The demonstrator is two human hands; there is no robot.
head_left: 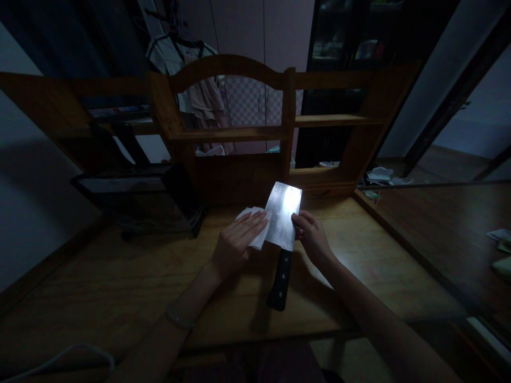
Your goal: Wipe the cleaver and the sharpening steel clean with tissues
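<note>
Nearest first: white cable [80,346], low and well left of the fingers; then a bracelet [179,319] nearer than the left hand [235,242]. Handle [283,276] of the cleaver [275,223] sits on the near side of the fingers, black, three rivets, nobody gripping it; looks lifted off the table [191,298], shadow below, can't tell the gap. Left fingers: together, nearly straight, laid over a folded white tissue [259,242] at the blade's left edge; left thumb hidden. Right hand [313,236]: narrow pinch on the blade's right edge, thumb on the upper face, other fingers curled partly out of sight. So cleaver is between the two hands, blade level with the fingers. Why so: handle joins toward the right side, so right edge is probably the spine, safer to pinch; left edge probably the sharp one, and tissue likely shields those fingers. Pinching the blade rather than the handle also leaves the broad face bare and tipped up, glare just beyond the right thumb. Long axis runs near to far, far end leaning slightly right: handle butt toward the near table edge, blade end pointing away. Past the fingers: dark box [136,186], beyond and left, contents unclear; wooden shelf [231,135] straight beyond; behind it, hung clothes [205,96], then pinkish cabinet [243,32].
</note>
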